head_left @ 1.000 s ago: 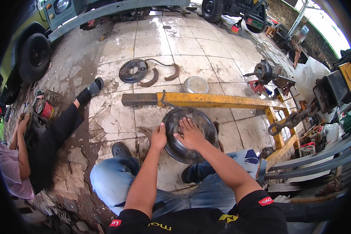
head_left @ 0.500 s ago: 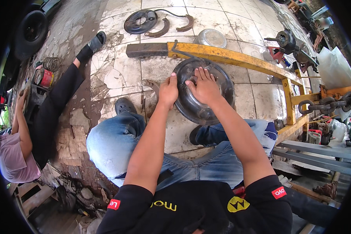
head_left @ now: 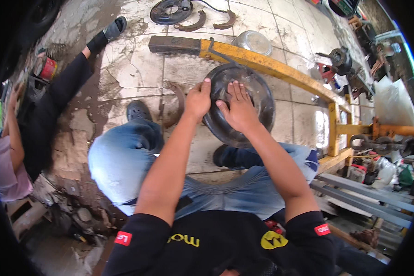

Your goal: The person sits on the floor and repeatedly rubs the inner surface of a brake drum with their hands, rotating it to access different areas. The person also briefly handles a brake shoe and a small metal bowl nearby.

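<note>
A dark, round metal brake drum [head_left: 244,108] is seen just above the centre of the frame, stood tilted on the tiled floor [head_left: 138,69] and leaned toward a yellow steel beam [head_left: 267,66]. Its greasy, worn face is turned upward, and its rim is dulled.

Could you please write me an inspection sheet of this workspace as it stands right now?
Surface: cracked, stained floor tiles, wet and dirty toward the left.
Job's things: dark round brake drum on the floor, leaning by a yellow steel frame.
Clutter: curved brake shoes, a dark round plate, a clear bowl, another shoe beside the drum.
Hands: left hand grips the drum's left rim; right hand lies flat on its face.
Cables: a thin one by the round plate.
Surroundings: another person's leg stretched out at left; machine parts at right.
</note>
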Available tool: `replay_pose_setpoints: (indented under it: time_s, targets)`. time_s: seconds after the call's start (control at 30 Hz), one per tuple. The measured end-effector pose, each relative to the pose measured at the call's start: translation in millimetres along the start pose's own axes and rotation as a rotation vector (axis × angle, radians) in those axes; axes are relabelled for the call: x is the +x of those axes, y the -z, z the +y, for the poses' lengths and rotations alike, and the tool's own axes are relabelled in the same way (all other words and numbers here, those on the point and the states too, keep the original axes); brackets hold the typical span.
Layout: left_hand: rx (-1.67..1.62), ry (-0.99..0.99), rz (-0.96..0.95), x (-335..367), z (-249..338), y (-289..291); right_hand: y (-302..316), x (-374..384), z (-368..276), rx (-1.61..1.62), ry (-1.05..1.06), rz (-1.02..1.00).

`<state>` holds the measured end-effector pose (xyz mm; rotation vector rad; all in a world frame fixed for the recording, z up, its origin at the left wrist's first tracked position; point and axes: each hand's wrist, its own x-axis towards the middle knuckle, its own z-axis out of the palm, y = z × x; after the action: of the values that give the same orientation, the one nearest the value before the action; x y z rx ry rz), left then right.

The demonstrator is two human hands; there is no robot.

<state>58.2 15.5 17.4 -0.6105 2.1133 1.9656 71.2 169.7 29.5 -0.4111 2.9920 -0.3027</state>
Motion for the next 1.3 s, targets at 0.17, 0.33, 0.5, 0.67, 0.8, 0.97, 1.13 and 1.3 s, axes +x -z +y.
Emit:
replay_pose_setpoints:
  time_s: [0.17,0.33,0.5,0.67,0.8,0.97,1.13,1.3]
  targets:
    - [-0.151,0.046,-0.059,-4,10,3,4,14,1,0.005,-0.074,-0.013]
    - [-0.114,0.017,-0.039,2,0,1,10,-7,11,-0.07,0.106,-0.054]
    - [-0.15,-0.003,-0.047,3,-3,1,6,3,-2,-0.021,-0.019,-0.007]
    - [-0.136,0.012,-0.059,-3,5,0,12,-3,5,-0.026,-0.03,-0.017]
    - [-0.169,0.033,-0.047,0,3,-2,2,5,6,-0.031,-0.066,0.034]
    - [0.023,0.007,-0.047,10,-8,-3,4,-7,6,-0.073,-0.06,0.042]
    - [-0.112,0.028,-0.036,-2,9,1,12,-3,1,0.017,-0.034,0.037]
    - [-0.138,0.037,-0.058,0,8,-6,11,4,21,-0.08,-0.125,0.041]
